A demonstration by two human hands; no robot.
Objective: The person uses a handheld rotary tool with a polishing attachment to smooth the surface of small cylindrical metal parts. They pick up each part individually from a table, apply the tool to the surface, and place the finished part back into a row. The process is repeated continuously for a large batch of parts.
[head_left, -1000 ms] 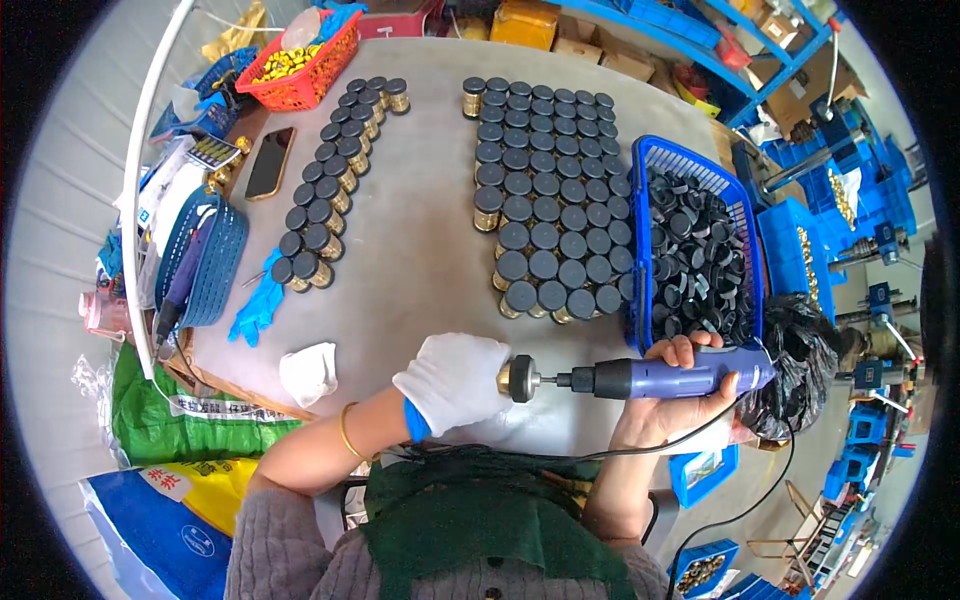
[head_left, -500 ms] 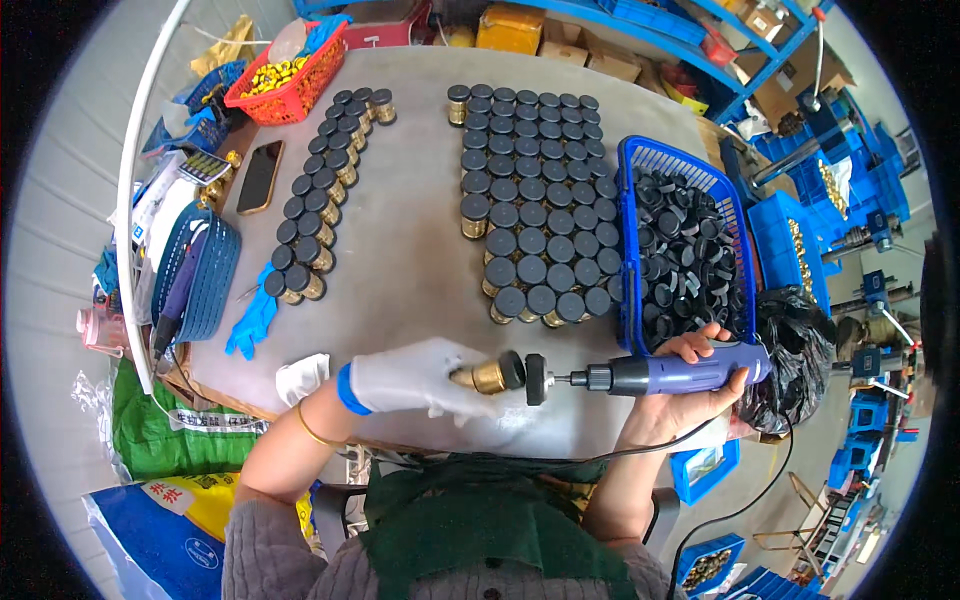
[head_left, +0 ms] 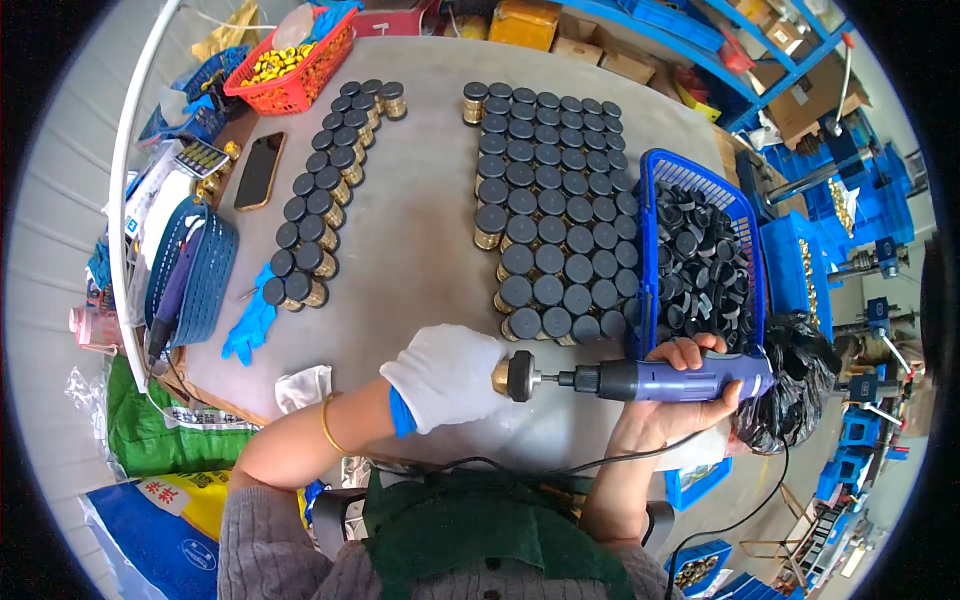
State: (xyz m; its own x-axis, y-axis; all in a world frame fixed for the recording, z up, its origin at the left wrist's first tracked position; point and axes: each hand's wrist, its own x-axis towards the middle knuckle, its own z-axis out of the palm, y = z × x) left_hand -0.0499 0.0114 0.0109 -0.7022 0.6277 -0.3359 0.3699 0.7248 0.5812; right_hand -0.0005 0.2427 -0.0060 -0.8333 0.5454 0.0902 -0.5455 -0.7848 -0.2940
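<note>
My left hand (head_left: 447,375), in a white glove, is closed around a brass fitting (head_left: 500,377), of which only a narrow end shows. That end is pressed against the black round head (head_left: 521,376) on the bit of a purple electric screwdriver (head_left: 665,380); the fitting's black cap is hidden there. Bare, my right hand (head_left: 655,420) grips the screwdriver body from below, fingers curled over its top, holding it level. Beyond the hands, capped brass fittings (head_left: 548,233) stand upright in a tight block. A narrower group of capped fittings (head_left: 318,203) runs along the left of the grey table.
A blue basket (head_left: 650,250) full of black caps stands right of the block. Further left are a phone (head_left: 260,172), a blue glove (head_left: 248,330), a white glove (head_left: 303,388) and a dark blue basket (head_left: 215,290). The screwdriver's cord (head_left: 640,455) loops along the table's near edge.
My left hand has brought the capped fitting right against the screwdriver's head, closing the gap between them. The glove has turned, and the view has shifted slightly.
</note>
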